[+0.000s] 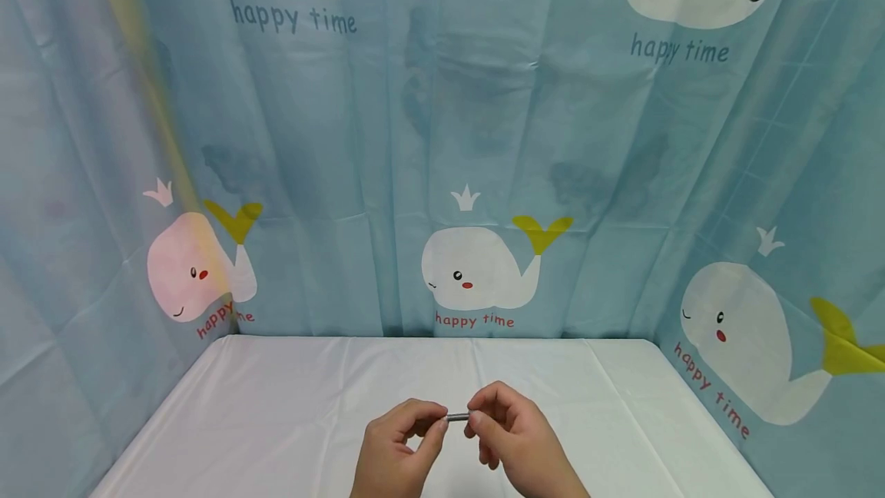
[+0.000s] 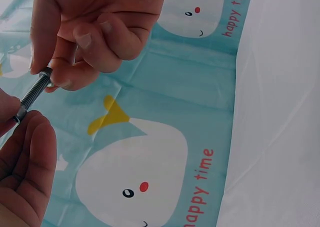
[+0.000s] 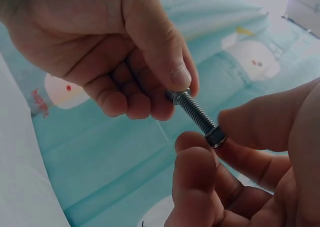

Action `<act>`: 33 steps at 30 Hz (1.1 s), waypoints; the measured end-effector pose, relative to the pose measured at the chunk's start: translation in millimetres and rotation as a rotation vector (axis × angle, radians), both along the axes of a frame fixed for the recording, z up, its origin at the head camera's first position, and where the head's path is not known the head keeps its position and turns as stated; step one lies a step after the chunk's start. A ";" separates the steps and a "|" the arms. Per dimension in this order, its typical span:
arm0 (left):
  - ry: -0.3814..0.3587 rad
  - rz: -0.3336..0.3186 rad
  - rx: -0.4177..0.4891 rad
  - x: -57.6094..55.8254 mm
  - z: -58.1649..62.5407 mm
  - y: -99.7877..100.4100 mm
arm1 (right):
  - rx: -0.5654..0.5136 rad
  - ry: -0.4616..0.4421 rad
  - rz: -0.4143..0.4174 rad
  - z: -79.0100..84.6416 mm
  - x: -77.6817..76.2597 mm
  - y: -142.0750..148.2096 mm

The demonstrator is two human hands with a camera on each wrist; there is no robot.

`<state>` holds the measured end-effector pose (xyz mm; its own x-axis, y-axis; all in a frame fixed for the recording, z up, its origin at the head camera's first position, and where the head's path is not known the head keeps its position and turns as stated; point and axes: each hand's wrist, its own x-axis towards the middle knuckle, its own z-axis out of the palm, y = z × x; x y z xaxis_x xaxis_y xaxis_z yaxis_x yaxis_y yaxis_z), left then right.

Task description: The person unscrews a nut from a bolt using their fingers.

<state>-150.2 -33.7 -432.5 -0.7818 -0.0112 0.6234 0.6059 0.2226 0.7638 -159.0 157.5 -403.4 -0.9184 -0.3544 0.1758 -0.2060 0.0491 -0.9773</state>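
A small metal bolt (image 1: 458, 417) with a silvery threaded shank is held between the two hands over the white table. My left hand (image 1: 401, 448) pinches one end between thumb and fingers; a shiny wider collar (image 3: 177, 96) shows beside that thumb in the right wrist view. At the other end is a darker, thick piece (image 3: 216, 137), with my right hand (image 1: 515, 436) pinching around it. The threads (image 2: 34, 93) between the fingertips are in plain sight. The right hand's remaining fingers (image 2: 102, 49) curl loosely below the bolt.
The white-covered table (image 1: 263, 398) spreads beneath and around both hands. Blue curtains (image 1: 477, 121) printed with whales and "happy time" lettering enclose it at the back, left and right. The table's far edge (image 1: 346, 338) meets the back curtain.
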 end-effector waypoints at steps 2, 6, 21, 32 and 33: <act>0.007 0.001 0.000 -0.2 -0.2 -0.2 | 0.023 -0.002 -0.015 1.1 0.8 -0.8; -0.018 0.002 -0.009 -0.1 1.0 -0.5 | 0.040 0.009 -0.027 3.0 2.2 -1.1; 0.000 -0.003 -0.006 0.2 0.5 -0.6 | 0.059 0.029 -0.017 3.1 2.9 0.3; 0.009 -0.001 0.001 -0.2 -0.1 -0.2 | 0.050 0.017 0.018 2.4 1.6 0.6; 0.011 -0.002 0.002 -0.2 -0.1 -0.2 | 0.060 0.020 0.011 2.4 1.8 0.3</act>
